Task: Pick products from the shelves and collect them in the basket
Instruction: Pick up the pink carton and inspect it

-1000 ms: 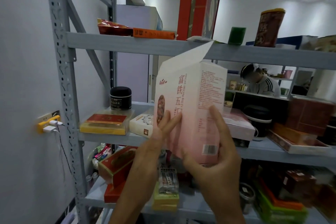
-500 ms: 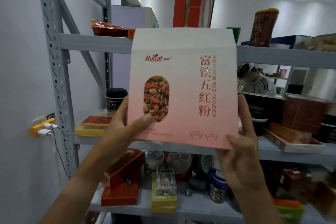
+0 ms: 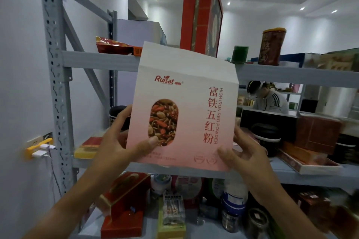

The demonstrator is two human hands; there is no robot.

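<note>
The shelves (image 3: 101, 61) remain well stocked. One pink box (image 3: 182, 114) is off them, gripped by the left hand (image 3: 118, 141) and right hand (image 3: 246, 153) at its lower corners. No basket shows; dropping it in remains.

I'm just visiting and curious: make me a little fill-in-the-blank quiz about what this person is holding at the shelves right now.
1. The pink box is held up by ____ hands.
2. The brand printed in red at its upper left reads ____.
3. The left hand has its ____ pressed on the box front, near the oval picture of grains.
4. The tall red box stands on the ____ shelf.

Missing words: two; Ruisat; thumb; top
</note>
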